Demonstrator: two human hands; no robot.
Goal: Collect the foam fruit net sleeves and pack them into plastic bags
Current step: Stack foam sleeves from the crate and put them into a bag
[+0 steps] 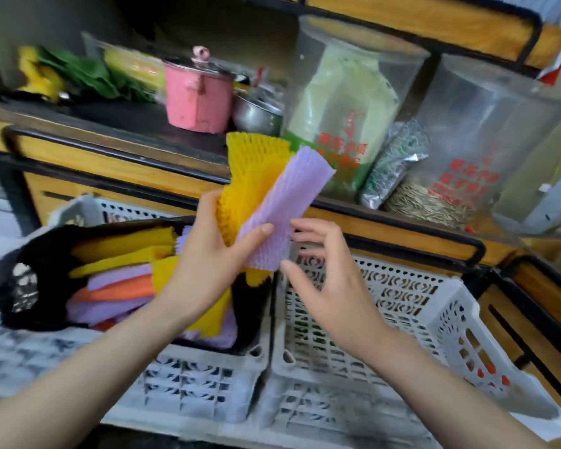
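Head view puts the bundle [266,189] of foam sleeves at the centre, held up above the join of two crates; a lilac sleeve [285,202] lies on top and yellow sleeves [253,163] fan out behind it. The left hand [208,254] grips the bundle at its lower end, thumb pressed across the lilac face; the right hand [324,280] holds nothing, thumb and curled fingers apart, tips just at the lilac sleeve's lower right edge. To my eye the step is squaring the bundle before it goes into a bag; I'd tap the loose ends level with the right hand, hold with the left thumb firm but not crushing, since foam mesh looks likely to dent and spring apart, then lay the lot flat on the stack. More sleeves [120,280], yellow, orange and lilac, lie piled in a black bag [42,251] sitting in the left crate [195,384]; the right crate [402,303] stands touching it. Behind, a shelf [127,124] carries a pink pot [196,98] and a clear jar [344,102]. Hard to tell: how many sleeves the bundle counts; where the left fingers lie, hidden behind it; whether the right fingertips touch the lilac edge, for blur smears them; how deep the bag's pile goes; what the jar's red print says.
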